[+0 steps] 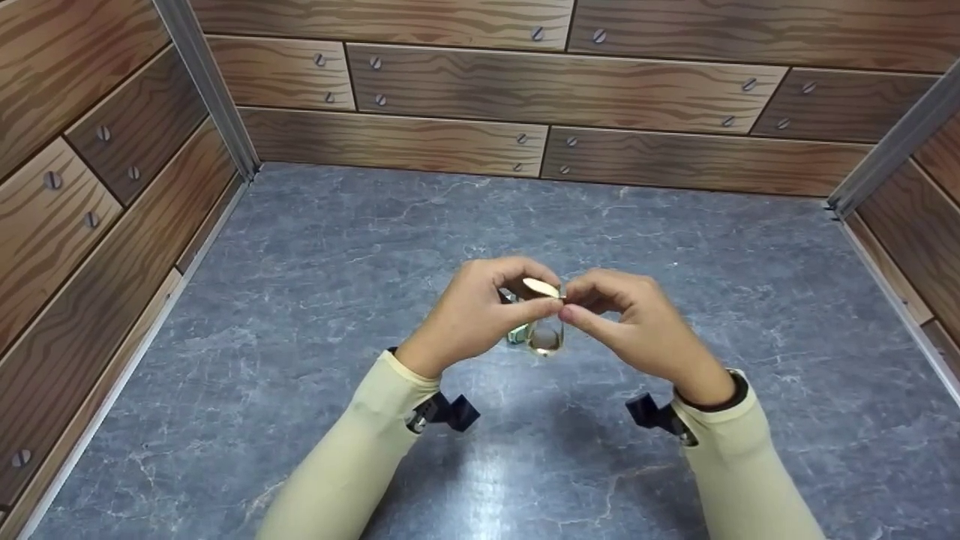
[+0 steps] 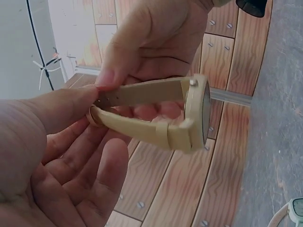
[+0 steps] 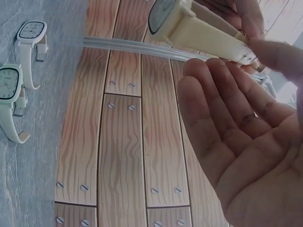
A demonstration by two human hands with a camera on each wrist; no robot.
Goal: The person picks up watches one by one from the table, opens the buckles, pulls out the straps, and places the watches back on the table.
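A pale yellow wristwatch [image 2: 142,131] is held up between both hands, its strap bent into a loop with the case hanging away from the fingers. My left hand [image 1: 480,307] pinches the strap near its buckle end, thumb on top. My right hand [image 1: 637,319] meets it there, thumb and fingertips pinching the other strap end, which has holes. In the left wrist view the two strap ends lie close together beside a metal buckle [image 2: 93,116]. Fingers partly cover the buckle. In the right wrist view the dark-rimmed dial [image 3: 161,14] faces the table side.
Beneath the hands, on the grey marbled table [image 1: 360,225], lie a mint green watch [image 3: 9,85] and a white watch [image 3: 31,31], side by side with straps bent. Wood-patterned panels [image 1: 450,82] wall the table at the back and both sides.
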